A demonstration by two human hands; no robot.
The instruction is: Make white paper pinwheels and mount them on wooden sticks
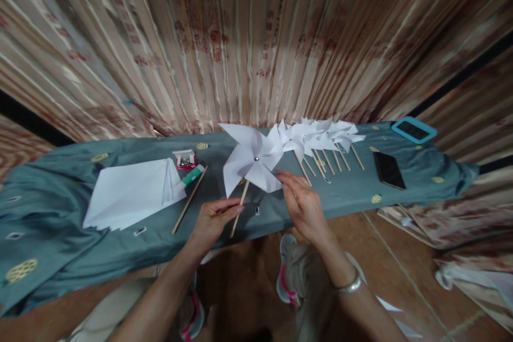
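Observation:
A white paper pinwheel [254, 156] with a shiny pin at its centre is held over the table. My left hand [216, 218] pinches its thin wooden stick [245, 192] below the blades. At the pinwheel's right side, my right hand [303, 200] has its fingers partly stretched out, the fingertips at the edge of a blade; it does not grip the stick. Several finished pinwheels [320, 133] lie overlapping just to the right, their sticks pointing toward me.
On the left lie a stack of white paper [128, 192], a small red-and-white box of pins [185, 160], a green-and-white tube [192, 175] and a loose stick [189, 200]. A dark phone [389, 170] and a blue-framed device [413, 130] lie right on the green cloth [344, 192]. Curtains hang behind.

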